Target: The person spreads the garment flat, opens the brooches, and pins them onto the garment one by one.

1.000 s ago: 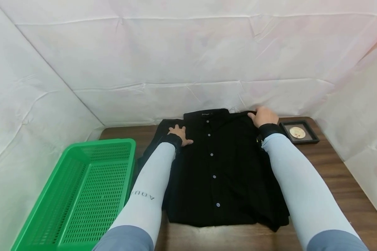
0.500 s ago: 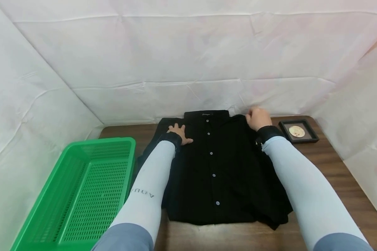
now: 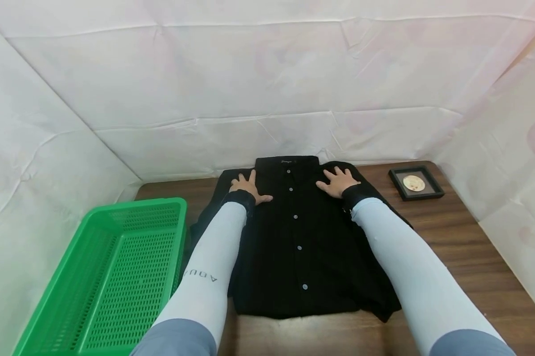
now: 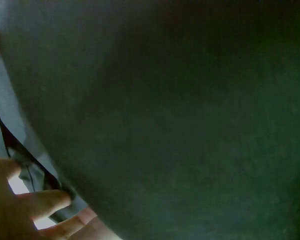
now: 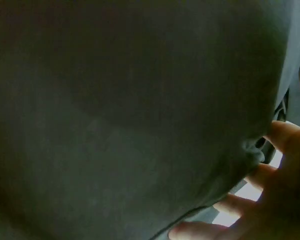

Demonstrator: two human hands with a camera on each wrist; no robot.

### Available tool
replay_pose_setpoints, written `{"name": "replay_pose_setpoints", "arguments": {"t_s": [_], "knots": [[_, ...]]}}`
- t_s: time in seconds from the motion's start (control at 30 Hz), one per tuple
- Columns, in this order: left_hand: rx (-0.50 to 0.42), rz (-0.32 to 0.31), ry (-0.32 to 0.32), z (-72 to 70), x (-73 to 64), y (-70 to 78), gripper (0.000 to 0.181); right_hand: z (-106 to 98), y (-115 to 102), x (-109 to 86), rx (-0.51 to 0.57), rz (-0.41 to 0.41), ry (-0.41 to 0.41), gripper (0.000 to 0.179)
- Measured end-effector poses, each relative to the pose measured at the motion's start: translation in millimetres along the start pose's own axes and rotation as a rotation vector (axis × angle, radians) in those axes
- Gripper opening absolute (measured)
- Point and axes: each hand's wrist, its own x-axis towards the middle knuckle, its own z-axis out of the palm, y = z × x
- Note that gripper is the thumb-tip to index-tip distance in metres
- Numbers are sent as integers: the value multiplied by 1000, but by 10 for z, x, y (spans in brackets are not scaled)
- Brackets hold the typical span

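A black button-up shirt (image 3: 276, 257) lies front side up, its collar (image 3: 287, 162) toward the back wall and a line of pale buttons down the middle. My left hand (image 3: 248, 188) rests on the shoulder area at the left with fingers spread. On the opposite shoulder area my right hand (image 3: 338, 183) lies with its fingers spread too. Dark cloth fills most of the left wrist view, where fingers (image 4: 50, 202) touch it at the lower left. In the right wrist view, fingertips (image 5: 235, 204) press along the cloth at the lower right.
A green plastic basket (image 3: 184, 207) stands at the left of the wooden table (image 3: 454, 247). Near the back right corner lies a dark square frame (image 3: 394, 180) with a round pale disc (image 3: 414, 183) in it. White sheeting (image 3: 258, 74) hangs behind and on both sides.
My right hand has come off the shirt's right shoulder edge, moved inward to the left, and spread its fingers on the cloth. The left hand stays nearly in place.
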Motion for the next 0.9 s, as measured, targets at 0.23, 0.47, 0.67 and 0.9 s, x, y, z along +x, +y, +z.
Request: {"name": "replay_pose_setpoints", "arguments": {"t_s": [0.23, 0.47, 0.67, 0.9], "knots": [[86, -23, -67, -36, -73, -2, 115, 105, 55, 108, 22, 71, -3, 84], [86, -19, -76, -47, -62, -16, 116, 135, 40, 138, 52, 88, -2, 86], [88, -26, -102, -46, -7, -14, 117, 136, 40, 150, 39, 97, -9, 85], [13, -3, -100, -63, -53, 57, 109, 137, 92, 130, 59, 53, 17, 86]]}}
